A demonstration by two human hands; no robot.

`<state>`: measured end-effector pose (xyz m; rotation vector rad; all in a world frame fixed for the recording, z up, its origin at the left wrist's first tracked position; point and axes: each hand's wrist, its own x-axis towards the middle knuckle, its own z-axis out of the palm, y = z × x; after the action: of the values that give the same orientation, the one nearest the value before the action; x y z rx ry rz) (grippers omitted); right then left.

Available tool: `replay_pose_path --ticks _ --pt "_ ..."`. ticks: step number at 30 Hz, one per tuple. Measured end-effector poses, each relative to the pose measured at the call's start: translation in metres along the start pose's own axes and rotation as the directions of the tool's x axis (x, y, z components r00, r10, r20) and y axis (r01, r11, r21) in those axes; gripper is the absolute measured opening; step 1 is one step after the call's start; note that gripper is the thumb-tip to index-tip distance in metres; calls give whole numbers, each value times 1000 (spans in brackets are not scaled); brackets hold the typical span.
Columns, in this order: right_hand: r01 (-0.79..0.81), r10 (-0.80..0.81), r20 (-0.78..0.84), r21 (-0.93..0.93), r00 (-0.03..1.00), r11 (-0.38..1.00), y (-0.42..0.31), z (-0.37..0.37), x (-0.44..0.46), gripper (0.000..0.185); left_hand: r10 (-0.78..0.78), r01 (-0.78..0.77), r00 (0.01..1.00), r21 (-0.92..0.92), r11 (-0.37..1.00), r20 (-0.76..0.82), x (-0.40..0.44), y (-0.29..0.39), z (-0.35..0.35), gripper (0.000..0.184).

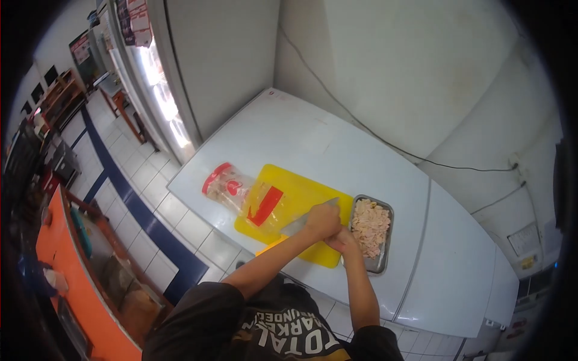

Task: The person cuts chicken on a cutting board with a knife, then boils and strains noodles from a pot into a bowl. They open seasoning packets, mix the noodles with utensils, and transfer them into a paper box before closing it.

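Observation:
My left hand (325, 221) is closed in a fist over the yellow cutting board (313, 192). A knife (295, 225) is in its grip, the grey blade showing to the left of the fist. Pressed close beside it is my right hand (342, 240), its fingers curled in at the board's right edge; what they hold is hidden. Just right of my hands stands a metal tray (378, 265) with chopped pale pink meat (370, 227). On the board's left part lies a clear plastic bag (265, 204) with a red label.
A clear plastic package with a red band (226, 186) lies left of the board. All this rests on a white chest-like top (289, 132). A wall and cable (385, 142) run behind it. An orange counter (51, 249) stands on the left, across the tiled floor.

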<state>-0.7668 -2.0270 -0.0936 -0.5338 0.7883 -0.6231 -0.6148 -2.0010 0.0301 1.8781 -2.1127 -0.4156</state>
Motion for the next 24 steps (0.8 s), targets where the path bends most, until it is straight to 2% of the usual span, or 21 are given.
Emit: replay_pose_path --ticks 2,3,4,5,7,8,9,10,11,12,14,17,19,20,24 --pt "-28 27 63 22 998 999 8 -25 7 31 161 -170 978 -60 984 -132 -4 6 -5 20" --pt "34 -35 17 71 999 997 3 -24 0 31 127 -135 984 -61 989 -125 -8 6 -5 20" --pt "98 -95 -35 118 995 988 1 -17 -6 30 243 -257 960 -90 962 -139 -13 6 -3 19" --pt "71 -68 -26 121 997 990 -3 5 -22 30 361 -380 920 -117 918 -156 -23 6 -3 19" --pt "84 -54 -184 158 981 984 -23 52 -50 32 365 -387 917 -135 912 -162 -41 11 -18 19" --pt "75 -47 -178 155 983 985 -23 58 -54 32 386 -413 905 -157 897 -176 -47 14 -20 19" --pt "169 -150 -207 78 967 982 -19 59 -61 42 376 -404 909 -158 901 -181 -50 13 -16 19" --pt "256 -250 -228 -3 941 967 -17 63 -68 52 429 -472 874 -188 861 -231 -54 12 -12 18" --pt "244 -239 -223 -10 945 970 -18 67 -73 52 476 -538 833 -212 816 -282 -57 11 -7 18" --pt "264 -256 -156 36 954 964 -21 74 -79 59 462 -526 840 -216 822 -285 -61 12 -10 18" --pt "265 -258 -88 80 962 961 -20 72 -74 66 591 -692 701 -182 698 -398 -69 14 -16 18" --pt "181 -184 49 66 982 981 -18 70 -60 71 633 -724 679 -194 662 -372 -77 3 -31 17" --pt "154 -153 -17 185 988 971 -14 83 -72 70 622 -717 686 -209 664 -377 -83 -6 -39 20" --pt "154 -151 -31 179 988 972 -13 87 -75 70 622 -720 684 -215 660 -381 -85 -9 -40 23" --pt "59 -143 290 279 946 958 -11 112 -65 77 636 -721 684 -198 664 -358 -89 -24 -31 23"
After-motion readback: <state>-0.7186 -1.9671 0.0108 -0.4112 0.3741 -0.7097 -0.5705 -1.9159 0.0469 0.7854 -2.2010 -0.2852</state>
